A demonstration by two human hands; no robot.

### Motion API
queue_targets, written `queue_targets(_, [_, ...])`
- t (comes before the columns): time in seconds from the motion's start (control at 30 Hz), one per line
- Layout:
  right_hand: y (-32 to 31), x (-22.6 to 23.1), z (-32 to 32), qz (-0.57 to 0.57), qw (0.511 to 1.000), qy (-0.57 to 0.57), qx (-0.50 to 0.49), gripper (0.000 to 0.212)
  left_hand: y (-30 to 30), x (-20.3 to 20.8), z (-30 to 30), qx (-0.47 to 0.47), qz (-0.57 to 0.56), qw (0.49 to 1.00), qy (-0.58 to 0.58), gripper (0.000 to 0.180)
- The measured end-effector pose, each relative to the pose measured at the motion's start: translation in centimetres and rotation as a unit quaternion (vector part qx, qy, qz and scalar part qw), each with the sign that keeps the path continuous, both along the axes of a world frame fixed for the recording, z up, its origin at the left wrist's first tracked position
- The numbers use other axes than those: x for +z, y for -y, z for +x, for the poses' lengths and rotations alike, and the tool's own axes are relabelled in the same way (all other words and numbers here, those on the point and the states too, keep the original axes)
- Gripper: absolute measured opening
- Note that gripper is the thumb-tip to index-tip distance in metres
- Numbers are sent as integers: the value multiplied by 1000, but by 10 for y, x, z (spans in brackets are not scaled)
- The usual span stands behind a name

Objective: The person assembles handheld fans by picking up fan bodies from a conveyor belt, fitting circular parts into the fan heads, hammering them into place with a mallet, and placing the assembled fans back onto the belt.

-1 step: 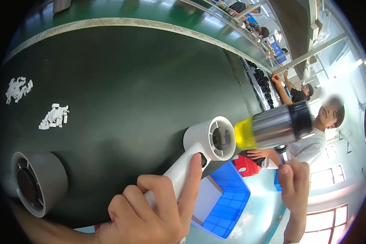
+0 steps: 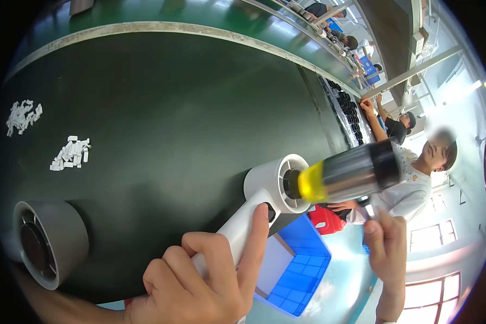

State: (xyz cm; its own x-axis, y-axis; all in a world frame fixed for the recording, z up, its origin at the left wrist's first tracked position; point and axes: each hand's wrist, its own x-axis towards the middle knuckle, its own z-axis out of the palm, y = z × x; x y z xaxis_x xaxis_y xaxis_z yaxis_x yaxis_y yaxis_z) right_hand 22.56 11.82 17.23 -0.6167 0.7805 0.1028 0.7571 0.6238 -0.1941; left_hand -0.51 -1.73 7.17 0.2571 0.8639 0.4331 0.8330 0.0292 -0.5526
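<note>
My left hand (image 2: 197, 281) is closed round the handle of a white handheld fan (image 2: 227, 232), its index finger resting by the small dark patch below the round head. The fan's cylindrical head lies over the dark table, its dark hub and spokes facing right. My right hand (image 2: 389, 245) grips the thin metal stem of a cylindrical tool (image 2: 351, 173) with a yellow tip, silver body and black end, blurred by motion. The tool's yellow tip overlaps the front of the fan head; I cannot tell if they touch. A grey cylindrical fan head (image 2: 65, 237) sits near my left forearm.
Two piles of small white pieces, a nearer pile (image 2: 70, 154) and a farther pile (image 2: 22, 117), lie on the table (image 2: 173, 108). Below its edge stands a blue crate (image 2: 299, 270). A co-worker (image 2: 410, 183) sits at the right, near a red container (image 2: 326, 218).
The tool has moved left with my right hand, so its yellow tip now covers part of the fan's front. My left hand and the fan stay nearly in place.
</note>
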Motion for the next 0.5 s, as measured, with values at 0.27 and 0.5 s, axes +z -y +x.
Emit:
queue_targets(0.27, [0, -2, -7, 27, 999, 17, 25, 46, -1, 8, -2, -17, 0, 999, 29, 67])
queue_targets(0.5, [-1, 2, -10, 92, 994, 4, 56, 44, -1, 4, 0, -19, -12, 1000, 16, 67])
